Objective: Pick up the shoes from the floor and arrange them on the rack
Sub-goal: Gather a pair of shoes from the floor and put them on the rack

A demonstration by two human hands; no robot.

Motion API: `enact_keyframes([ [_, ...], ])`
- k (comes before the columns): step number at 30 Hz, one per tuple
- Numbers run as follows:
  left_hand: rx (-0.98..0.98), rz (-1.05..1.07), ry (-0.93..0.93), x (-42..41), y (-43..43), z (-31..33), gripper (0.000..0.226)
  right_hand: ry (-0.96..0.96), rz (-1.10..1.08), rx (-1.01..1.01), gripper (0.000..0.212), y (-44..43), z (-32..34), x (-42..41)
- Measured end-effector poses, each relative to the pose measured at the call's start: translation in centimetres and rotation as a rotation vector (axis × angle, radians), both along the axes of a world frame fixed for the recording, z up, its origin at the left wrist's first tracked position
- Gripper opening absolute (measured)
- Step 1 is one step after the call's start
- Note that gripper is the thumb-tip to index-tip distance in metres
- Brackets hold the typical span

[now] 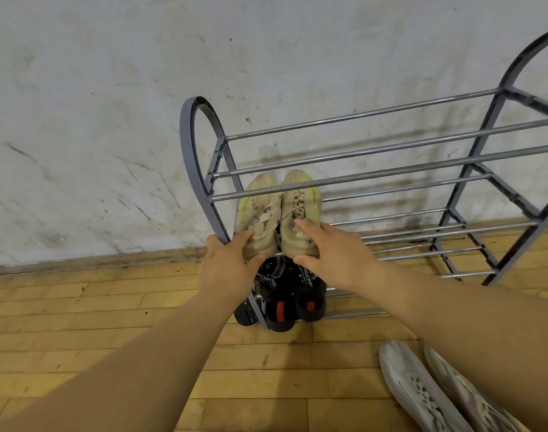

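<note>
- We are reaching both hands to the left end of the grey metal shoe rack (372, 150), where a pair of beige sneakers is sitting on a middle tier, toes toward the wall
- Our left hand (227, 269) is wrapping its fingers around the heel of the left beige sneaker (258, 213), thumb beneath, so it is closing on that shoe
- Our right hand (335, 257) is resting over the heel of the right beige sneaker (300, 210) with fingers spread and thumb under the heel; it is only loosely cupping the shoe, and we cannot tell whether it is truly gripping
- Judging progress: a pair of black sneakers (289, 291) is already lying on the tier below, and the beige pair looks nearly seated
- Still waiting: a pair of grey patterned shoes (434, 391) is lying on the floor at the lower right, near our right forearm, and a dark shoe's sole (246, 314) is peeking out beside the rack's left leg
- The top tier and the whole right side of the rack are standing bare
- Around us, a worn wooden plank floor (95, 313) is meeting a scuffed, stained white wall (95, 120)
</note>
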State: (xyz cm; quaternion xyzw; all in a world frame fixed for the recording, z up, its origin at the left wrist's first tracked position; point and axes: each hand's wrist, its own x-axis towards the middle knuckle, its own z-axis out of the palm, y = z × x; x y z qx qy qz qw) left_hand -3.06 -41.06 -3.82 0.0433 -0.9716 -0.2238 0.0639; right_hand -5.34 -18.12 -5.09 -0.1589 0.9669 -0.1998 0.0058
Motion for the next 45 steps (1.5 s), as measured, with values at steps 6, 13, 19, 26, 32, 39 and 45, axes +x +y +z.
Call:
enact_keyframes([
  [6, -0.011, 0.015, -0.027, 0.2, 0.0, 0.3, 0.062, -0.027, 0.039, 0.006, 0.091, -0.3, 0.2, 0.3],
  [13, -0.012, 0.009, -0.057, 0.4, 0.2, 0.6, 0.063, -0.031, 0.027, 0.061, 0.093, 2.0, 1.1, 0.7],
  [19, 0.052, 0.022, -0.093, 0.1, 0.5, 0.4, 0.061, 0.022, -0.058, 0.24, 0.076, 5.7, 0.2, 0.9],
  [26, 0.108, 0.033, -0.091, -0.1, 0.7, 0.5, 0.06, 0.003, -0.048, 0.217, 0.066, 5.3, 0.7, 1.2],
  [32, 0.124, 0.032, -0.081, -0.8, 0.6, 0.2, 0.06, -0.003, -0.068, 0.205, 0.064, 5.0, 0.7, 1.2],
  [39, 0.137, -0.001, -0.093, -0.6, 0.1, 0.1, 0.064, -0.014, -0.066, 0.163, 0.072, 4.7, 0.6, 1.1],
  [45, 0.053, -0.025, -0.136, 0.3, -0.4, 0.6, 0.075, -0.001, 0.012, 0.127, 0.078, 3.0, 2.4, 2.2],
])
